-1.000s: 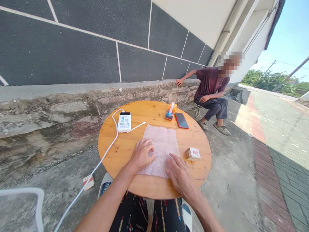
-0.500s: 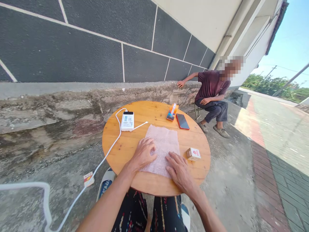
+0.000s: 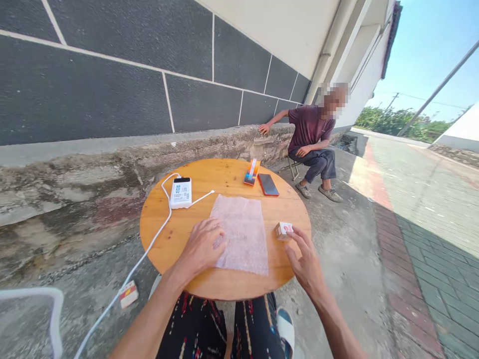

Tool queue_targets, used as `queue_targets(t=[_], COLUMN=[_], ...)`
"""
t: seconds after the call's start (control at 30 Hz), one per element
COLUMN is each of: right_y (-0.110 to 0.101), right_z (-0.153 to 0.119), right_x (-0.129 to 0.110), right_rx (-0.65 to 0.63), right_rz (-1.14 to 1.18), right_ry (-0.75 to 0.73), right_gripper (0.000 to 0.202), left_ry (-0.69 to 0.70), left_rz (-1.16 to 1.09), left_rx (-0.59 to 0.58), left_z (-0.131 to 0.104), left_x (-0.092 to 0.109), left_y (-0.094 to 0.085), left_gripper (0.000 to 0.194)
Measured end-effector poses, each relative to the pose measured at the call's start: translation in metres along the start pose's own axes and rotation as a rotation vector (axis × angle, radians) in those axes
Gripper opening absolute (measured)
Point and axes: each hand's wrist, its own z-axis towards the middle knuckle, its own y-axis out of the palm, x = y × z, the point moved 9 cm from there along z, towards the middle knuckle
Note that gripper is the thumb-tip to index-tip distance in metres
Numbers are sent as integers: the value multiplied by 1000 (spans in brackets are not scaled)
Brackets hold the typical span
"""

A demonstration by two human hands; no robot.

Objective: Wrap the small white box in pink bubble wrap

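- Translucent sheet (image 3: 241,234), frame centre: flat on surface (image 3: 217,172), apparently steadied by left hand (image 3: 202,244), loosely curled at its left edge, gripping nothing.
- Small box (image 3: 283,231), right of centre: right hand (image 3: 307,259) half-open, fingertips at it, thumb apart, presumably to span it; not gripped.

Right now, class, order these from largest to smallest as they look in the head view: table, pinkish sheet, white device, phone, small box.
1. Table
2. Pinkish sheet
3. White device
Phone and small box last, too alike to rank.
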Motion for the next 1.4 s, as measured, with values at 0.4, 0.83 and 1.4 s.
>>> queue_targets(t=[0.4, 0.83, 1.4], right_y=[24, 86, 120], right_z=[29, 56, 49], right_x=[63, -67, -69], right_rx=[-193, -228, -298], right_rz=[216, 330, 232], right_ry=[254, -4, -49], right_gripper=[56, 48, 49], left_ry=[18, -5, -1], left_rz=[-59, -139, -158], left_rx=[9, 38, 69], left_z=[-43, -45, -47], left_x=[27, 24, 21], left_y=[19, 13, 10], left_gripper=[15, 11, 6])
